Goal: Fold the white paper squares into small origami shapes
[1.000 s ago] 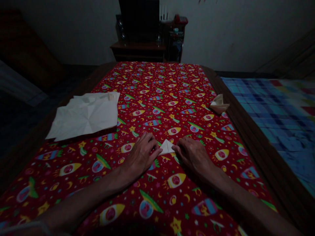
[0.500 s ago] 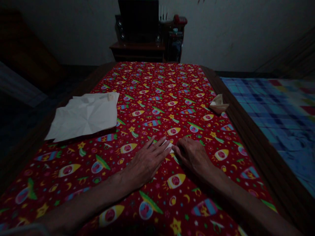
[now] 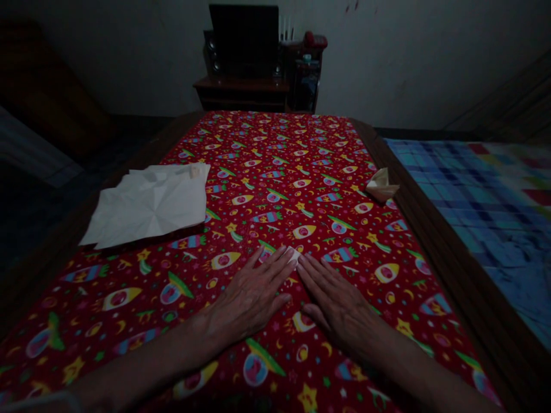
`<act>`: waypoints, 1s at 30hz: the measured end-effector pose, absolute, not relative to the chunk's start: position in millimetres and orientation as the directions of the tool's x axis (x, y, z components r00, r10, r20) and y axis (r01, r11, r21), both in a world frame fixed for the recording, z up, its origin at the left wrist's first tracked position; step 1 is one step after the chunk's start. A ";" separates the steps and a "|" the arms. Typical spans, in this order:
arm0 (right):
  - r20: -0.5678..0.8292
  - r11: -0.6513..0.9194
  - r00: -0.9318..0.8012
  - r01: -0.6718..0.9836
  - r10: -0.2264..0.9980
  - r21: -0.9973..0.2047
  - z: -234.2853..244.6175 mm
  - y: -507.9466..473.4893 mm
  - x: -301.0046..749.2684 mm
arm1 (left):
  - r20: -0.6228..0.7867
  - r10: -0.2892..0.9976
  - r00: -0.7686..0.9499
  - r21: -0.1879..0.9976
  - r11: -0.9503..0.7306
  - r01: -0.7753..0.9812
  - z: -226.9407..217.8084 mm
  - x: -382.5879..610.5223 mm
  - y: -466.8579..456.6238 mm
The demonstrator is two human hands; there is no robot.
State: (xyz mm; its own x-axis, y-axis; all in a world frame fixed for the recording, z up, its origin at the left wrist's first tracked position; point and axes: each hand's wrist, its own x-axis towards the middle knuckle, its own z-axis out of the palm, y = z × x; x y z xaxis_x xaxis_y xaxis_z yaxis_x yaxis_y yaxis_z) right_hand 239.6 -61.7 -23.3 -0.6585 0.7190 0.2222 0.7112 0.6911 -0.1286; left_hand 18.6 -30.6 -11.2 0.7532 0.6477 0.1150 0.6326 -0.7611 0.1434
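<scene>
A small piece of folded white paper (image 3: 294,256) lies on the red patterned cloth (image 3: 284,198), mostly covered by fingers. My left hand (image 3: 253,289) rests flat over its left side, fingers stretched out and the thumb apart. From the right, my right hand (image 3: 338,295) lies palm down with straight fingers, its fingertips at the paper's right edge. Neither hand is wrapped round anything. How the paper is folded under the fingers is hidden.
Creased white paper sheets (image 3: 148,206) are stacked at the left. A folded brownish paper shape (image 3: 382,184) sits near the right edge. Beyond the far end stand a dark monitor (image 3: 244,37) and a speaker (image 3: 212,51). Blue checked fabric (image 3: 465,201) lies to the right.
My right hand has gone from curled fingers at the paper to lying flat with fingers stretched out. My left hand stays on the paper, its thumb now showing apart.
</scene>
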 end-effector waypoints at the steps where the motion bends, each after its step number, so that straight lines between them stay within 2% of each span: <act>1: 0.213 0.690 -0.660 0.715 0.720 -0.118 -22.7 -63.2 243.8 | 0.113 0.647 0.754 0.140 -0.761 0.633 -10.7 15.6 -30.9; 8: 0.253 0.690 -0.657 0.721 0.710 -0.062 -17.1 -62.4 248.6 | 0.121 0.673 0.730 0.124 -0.740 0.662 -8.3 0.8 -36.9; 14: 0.282 0.692 -0.647 0.715 0.708 -0.100 -15.5 -51.8 227.1 | 0.229 0.643 0.731 0.102 -0.763 0.639 -4.7 12.6 -32.5; 17: 0.272 0.709 -0.663 0.694 0.697 -0.125 -12.1 -46.8 224.2 | 0.233 0.633 0.739 0.078 -0.769 0.634 -3.5 8.8 -31.7; 21: 0.325 0.704 -0.641 0.698 0.695 -0.128 -13.2 -47.4 229.6 | 0.236 0.640 0.731 0.057 -0.760 0.647 -4.5 -4.3 -34.7; 26: 0.365 0.695 -0.652 0.719 0.665 0.018 -13.1 -45.2 225.1 | 0.278 0.620 0.734 0.071 -0.775 0.628 -5.8 -8.6 -34.3; 30: 0.192 0.686 -0.697 0.716 0.691 0.131 2.8 -33.1 210.3 | 0.367 0.664 0.651 0.236 -0.744 0.626 -5.7 -7.5 -23.2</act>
State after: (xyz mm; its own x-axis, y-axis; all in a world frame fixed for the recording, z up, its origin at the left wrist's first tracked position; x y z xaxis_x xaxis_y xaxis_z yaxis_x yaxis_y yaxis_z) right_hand 210.3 -33.1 2.8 -0.6971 0.6909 0.1916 0.7158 0.6859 0.1308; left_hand -7.5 -23.2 -5.7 0.6511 0.6641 0.3674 0.6256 -0.7437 0.2356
